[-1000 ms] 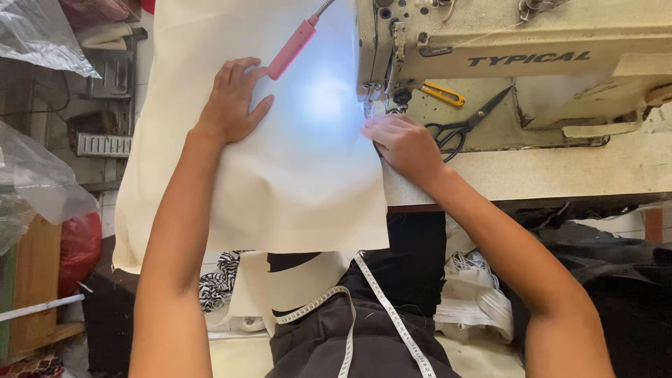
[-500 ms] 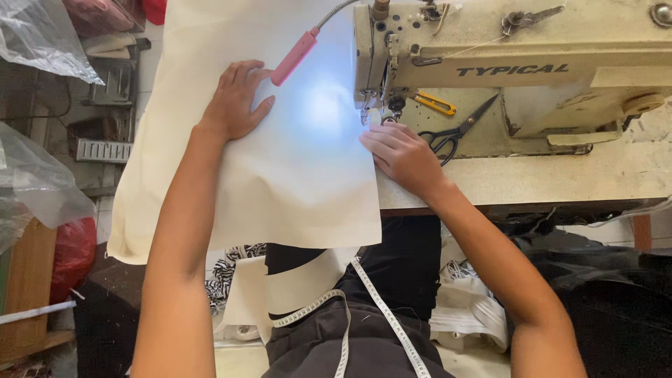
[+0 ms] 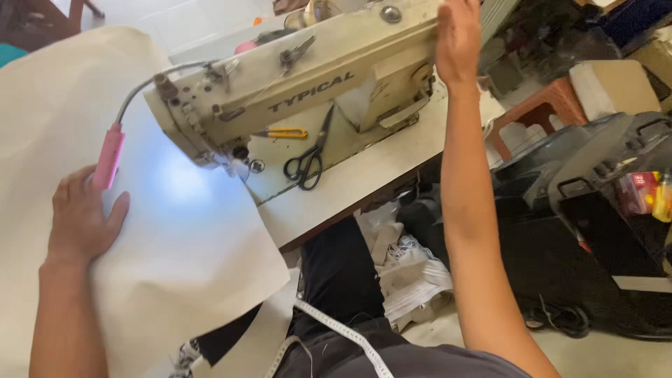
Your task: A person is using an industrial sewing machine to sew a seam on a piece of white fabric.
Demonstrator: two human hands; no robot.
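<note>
- Closest in, a white measuring tape (image 3: 336, 332) drapes over the person's dark lap, trailing down toward the bottom edge.
- Left hand (image 3: 80, 217) lies flat on the cream fabric sheet (image 3: 182, 259), fingers spread and lightly apart, palm pressing down, gripping nothing.
- That fabric sheet covers the left side of the tabletop (image 3: 350, 185) and hangs off its near edge; a bluish pool of light falls on it just beside the needle area.
- Just above the left hand's fingertips, a pink lamp (image 3: 108, 157) on a grey gooseneck hangs over the fabric.
- On the machine bed, black scissors (image 3: 311, 157) lie with handles toward the person, and a yellow-handled clipper (image 3: 283, 133) rests just beside them.
- The cream sewing machine (image 3: 308, 84) stands tilted across the view.
- Farthest out, the right hand (image 3: 458, 38) is up at the machine's right end, fingers together against the top of the body there; whether it grips anything I cannot tell.
- Right of the tabletop, a red stool (image 3: 542, 105) stands on the floor.
</note>
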